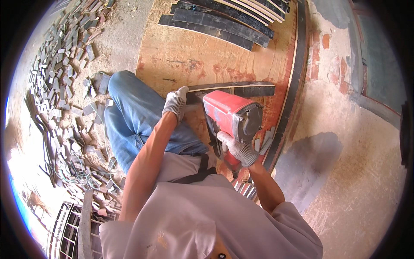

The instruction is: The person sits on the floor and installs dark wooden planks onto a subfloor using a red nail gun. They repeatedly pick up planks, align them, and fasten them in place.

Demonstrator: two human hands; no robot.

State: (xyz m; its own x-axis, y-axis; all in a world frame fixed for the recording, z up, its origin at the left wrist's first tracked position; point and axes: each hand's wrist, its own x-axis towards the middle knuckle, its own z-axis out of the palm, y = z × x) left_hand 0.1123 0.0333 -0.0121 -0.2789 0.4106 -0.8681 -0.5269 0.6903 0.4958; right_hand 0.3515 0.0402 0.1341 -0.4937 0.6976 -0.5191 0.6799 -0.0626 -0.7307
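A grey shirt (185, 216) fills the lower centre of the frame, with a blue-jeaned leg (133, 101) bent to the left of centre; the right hand (236, 147), in a pale knitted glove, wraps its fingers round the handle of a red nail gun (226, 108), whose bulky body with a dark end cap stands just right of centre; the left hand (176, 102), gloved alike, has its fingers curled at the left end of a dark curved strip (215, 86); whether they pinch it or only press on it I cannot tell; that strip lies across the middle of the frame, just above the nail gun, the tool's nose near its left part.

Beneath is a stained wooden board (207, 56), bordered on the right by a long dark band (302, 34); farther off, at the top centre, lies a group of dark strips (220, 26), side by side; a heap of small scraps (60, 73) spreads down the left side; at the upper right, a worn plaster surface (319, 82) shows patches of brick.
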